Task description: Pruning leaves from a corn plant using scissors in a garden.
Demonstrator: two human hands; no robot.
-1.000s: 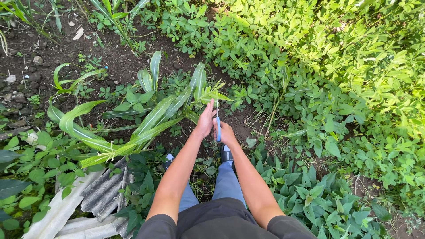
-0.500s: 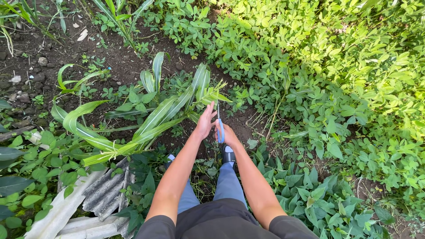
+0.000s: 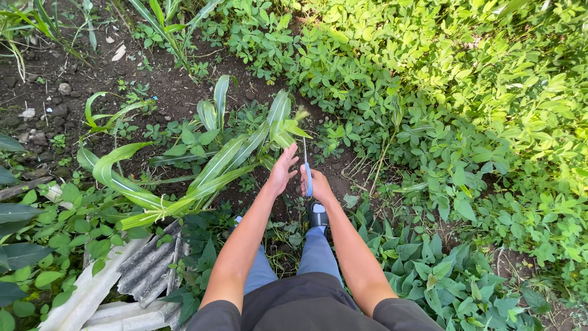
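Observation:
My right hand (image 3: pixel 313 182) grips a thin tool with a blue handle (image 3: pixel 308 178) and a narrow metal blade pointing away from me. My left hand (image 3: pixel 283 170) is just left of it, fingers apart, reaching among the long leaves of a young corn plant (image 3: pixel 215 165). The blade tip sits near the plant's upper leaves. Both forearms stretch out over my blue trousers and dark shoes (image 3: pixel 316 216).
Low leafy groundcover (image 3: pixel 441 110) fills the right side and top. Bare dark soil (image 3: pixel 165 92) with small stones lies at upper left. A corrugated grey sheet (image 3: pixel 131 270) lies at lower left among broad leaves. Another corn plant (image 3: pixel 165 27) stands at the top.
The view shifted slightly; both hands dropped a little in frame. My left hand's fingers spread and moved off the leaf tuft. The blue-handled tool stays upright in my right hand.

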